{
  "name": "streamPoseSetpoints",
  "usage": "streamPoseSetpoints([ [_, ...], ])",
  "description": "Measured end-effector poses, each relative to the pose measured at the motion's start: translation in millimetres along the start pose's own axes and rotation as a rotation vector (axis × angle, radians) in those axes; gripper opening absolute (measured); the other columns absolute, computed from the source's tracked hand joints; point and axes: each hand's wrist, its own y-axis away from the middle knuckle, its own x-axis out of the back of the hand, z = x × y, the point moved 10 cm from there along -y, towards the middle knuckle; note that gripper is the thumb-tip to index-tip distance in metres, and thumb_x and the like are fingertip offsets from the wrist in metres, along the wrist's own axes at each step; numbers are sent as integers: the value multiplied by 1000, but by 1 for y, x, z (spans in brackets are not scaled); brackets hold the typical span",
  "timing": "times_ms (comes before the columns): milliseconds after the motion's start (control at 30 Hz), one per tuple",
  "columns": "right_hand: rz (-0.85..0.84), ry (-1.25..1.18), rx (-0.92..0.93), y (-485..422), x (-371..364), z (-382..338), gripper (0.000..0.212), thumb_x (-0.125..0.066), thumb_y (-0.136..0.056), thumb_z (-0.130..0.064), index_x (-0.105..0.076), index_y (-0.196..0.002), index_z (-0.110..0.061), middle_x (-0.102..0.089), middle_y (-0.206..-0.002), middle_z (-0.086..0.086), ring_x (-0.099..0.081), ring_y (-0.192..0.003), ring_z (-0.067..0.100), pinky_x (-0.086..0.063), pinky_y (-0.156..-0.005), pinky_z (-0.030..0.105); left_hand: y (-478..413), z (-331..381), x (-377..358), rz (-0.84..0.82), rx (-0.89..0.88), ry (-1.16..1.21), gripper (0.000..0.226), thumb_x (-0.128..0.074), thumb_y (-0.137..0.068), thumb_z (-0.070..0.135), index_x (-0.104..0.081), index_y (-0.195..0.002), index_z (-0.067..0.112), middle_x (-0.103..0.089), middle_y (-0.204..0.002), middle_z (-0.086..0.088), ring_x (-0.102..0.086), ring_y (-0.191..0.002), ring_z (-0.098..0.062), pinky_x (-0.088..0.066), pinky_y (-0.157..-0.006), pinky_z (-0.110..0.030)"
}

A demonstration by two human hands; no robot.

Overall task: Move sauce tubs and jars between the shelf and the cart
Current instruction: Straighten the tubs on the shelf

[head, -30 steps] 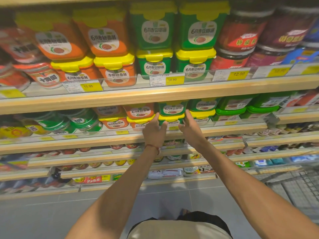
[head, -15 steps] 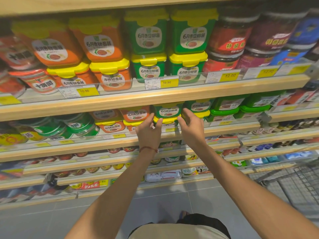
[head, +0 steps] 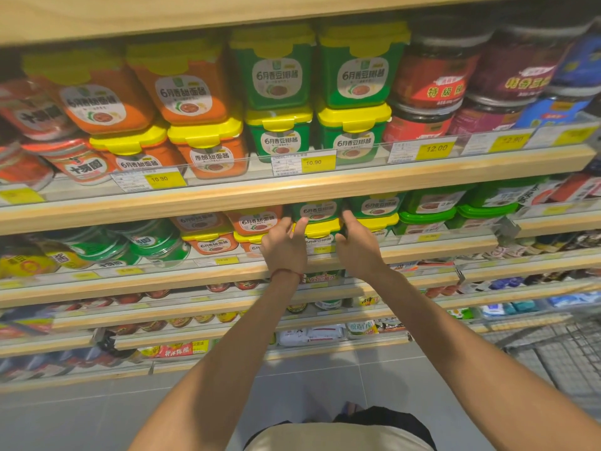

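On the second shelf (head: 422,247) stand two stacked green sauce tubs: an upper green tub (head: 317,210) and a lower green tub with a yellow lid (head: 320,230). My left hand (head: 284,245) is at the stack's left side, its straight fingers touching the yellow lid's edge. On the right side is my right hand (head: 357,250), fingers reaching up along the upper tub and thumb near the lid. Neither hand wraps around a tub. Orange tubs (head: 257,221) sit just left of my left hand.
The top shelf (head: 357,183) overhangs the tubs and carries larger orange tubs (head: 185,92), green tubs (head: 357,76) and red jars (head: 435,83). More green tubs (head: 426,213) stand to the right, green-lidded jars (head: 153,242) to the left. A wire cart (head: 569,353) is at lower right.
Both hands have closed in slightly on the green stack, fingers now touching its sides. The view has tilted a little; no tub has moved.
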Motion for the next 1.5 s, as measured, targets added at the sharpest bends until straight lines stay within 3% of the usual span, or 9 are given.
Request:
streamPoseSetpoints([
  [33,12,32,27,1,0,-3,19,-50,-99,1,-43,-113,-10,-48,-83,-1,-49,-87,33,-37,-72,35,0,1,0,0,1,5,57,-49,-93,54,-45,-69,2,-51,-69,-21,-40,-70,-31,-18,-62,-38],
  [233,17,-9,64,1,-4,-5,32,-53,-96,6,-43,-124,-6,-36,-84,-10,-38,-88,26,-31,-71,36,1,6,1,8,-53,-12,61,-32,-84,62,-44,-65,6,-49,-63,-20,-37,-61,-30,-19,-57,-36],
  [500,-48,-160,-49,3,-15,11,77,-49,-93,4,-24,-160,-23,-51,-129,-2,-48,-111,27,-44,-81,39,4,3,-3,-86,-119,7,34,-52,-88,30,-46,-71,1,-46,-64,-19,-32,-59,-25,-21,-48,-23],
  [633,-64,-258,-71,12,-16,11,91,-43,-93,11,-9,-166,-29,-22,-171,-7,-56,-122,27,-52,-78,35,3,0,-6,-151,-133,-6,17,-60,-80,2,-44,-75,0,-45,-67,-23,-28,-63,-25,-24,-51,-20],
  [767,-75,-381,-56,15,-16,14,89,-42,-94,13,-15,-165,-33,-19,-172,-9,-49,-88,2,-45,-64,26,12,11,-3,-150,-192,23,27,-62,-78,-4,-40,-77,11,-32,-58,7,-29,-53,-8,-28,-50,-14],
  [933,-12,-315,101,31,2,0,68,-42,-98,9,-34,-161,-17,-36,-166,1,-37,-150,19,-38,-121,41,20,1,-8,-115,-74,107,26,-62,-88,6,-63,-115,5,-68,-93,-9,-60,-86,-23,-48,-74,-32],
  [1100,308,-552,-35,41,49,42,36,-56,-89,-10,-63,-124,-15,-64,-114,4,-61,-106,19,-54,-96,44,54,32,3,76,-148,218,30,-53,-84,15,-63,-109,0,-63,-101,-13,-56,-90,5,-47,-78,-11],
  [1233,383,-496,-80,36,76,59,57,-60,-89,-7,-49,-145,-14,-54,-136,3,-52,-127,20,-45,-109,40,63,54,-44,-220,-129,232,36,-57,-90,17,-65,-123,2,-68,-110,-10,-67,-100,-25,-56,-90,-41],
  [1500,273,-417,7,21,83,63,75,-55,-91,10,-28,-160,-2,-35,-164,15,-35,-152,26,-34,-124,46,55,79,-92,-357,67,46,46,-54,-94,18,-49,-137,0,-56,-134,-24,-45,-130,-44,-42,-105,-56],
])
